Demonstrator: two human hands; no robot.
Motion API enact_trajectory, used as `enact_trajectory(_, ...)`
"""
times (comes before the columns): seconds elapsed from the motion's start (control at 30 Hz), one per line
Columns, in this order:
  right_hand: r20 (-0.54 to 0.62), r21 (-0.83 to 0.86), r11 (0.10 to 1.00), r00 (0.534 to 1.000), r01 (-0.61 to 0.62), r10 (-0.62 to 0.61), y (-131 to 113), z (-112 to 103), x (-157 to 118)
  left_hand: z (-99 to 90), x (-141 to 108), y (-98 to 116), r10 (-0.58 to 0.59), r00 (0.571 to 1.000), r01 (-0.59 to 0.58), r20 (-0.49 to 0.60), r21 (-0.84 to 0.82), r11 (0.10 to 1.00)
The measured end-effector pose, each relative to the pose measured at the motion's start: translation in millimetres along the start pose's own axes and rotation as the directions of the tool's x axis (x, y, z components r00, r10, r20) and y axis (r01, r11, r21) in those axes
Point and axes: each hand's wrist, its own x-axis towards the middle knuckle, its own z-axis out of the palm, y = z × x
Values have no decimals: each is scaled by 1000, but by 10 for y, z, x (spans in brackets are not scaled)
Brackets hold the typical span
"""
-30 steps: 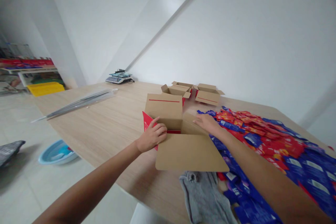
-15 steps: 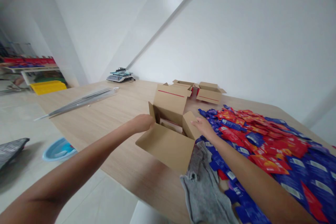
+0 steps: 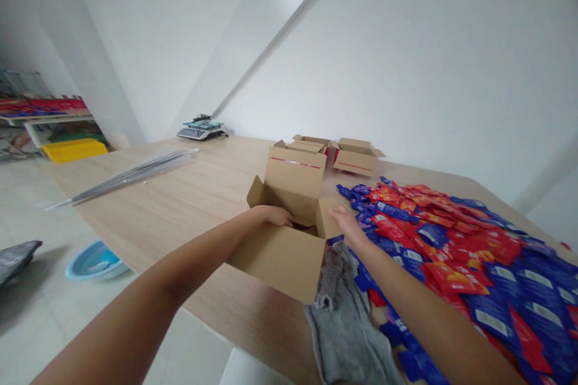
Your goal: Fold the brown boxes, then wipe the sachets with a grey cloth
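Observation:
An open cardboard box (image 3: 282, 261) stands on the table in front of me, its flaps folded outward and a red strip across the far flap. My left hand (image 3: 273, 215) reaches over the near-left edge into the box. Its fingertips are down inside, and I cannot see whether they grip anything. On the right, my right hand (image 3: 344, 221) pinches the box's side flap (image 3: 331, 216). Little of the box's inside shows; something brownish lies at the bottom. A grey knitted cloth (image 3: 347, 325) lies against the box's near-right corner.
Red and blue packets (image 3: 451, 240) are heaped along the right. Two more open boxes (image 3: 356, 156) stand behind, near the wall. A scale (image 3: 201, 127) sits at the back left, and a long clear plastic bundle (image 3: 135, 174) lies left. A blue basin (image 3: 97, 261) is on the floor.
My left hand has moved from the box's left flap to inside the box. The left flap now leans outward. My right hand stays on the right flap.

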Motion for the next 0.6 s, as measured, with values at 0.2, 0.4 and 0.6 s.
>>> enact_trajectory(0.2, 14, 245, 960, 991, -134, 135, 89, -25, -39, 60, 186, -259, -22, 993, 22, 112, -3, 1000)
enact_trajectory(0.4, -2, 242, 959, 989, -145, 150, 98, -22, -61, 124, 250, -343, -78, 995, 76, 65, 39, 996)
enact_trajectory(0.6, 91, 382, 906, 983, -181, 158, 132, -2, -122, 188, 253, -269, -112, 988, 107, 110, 51, 993)
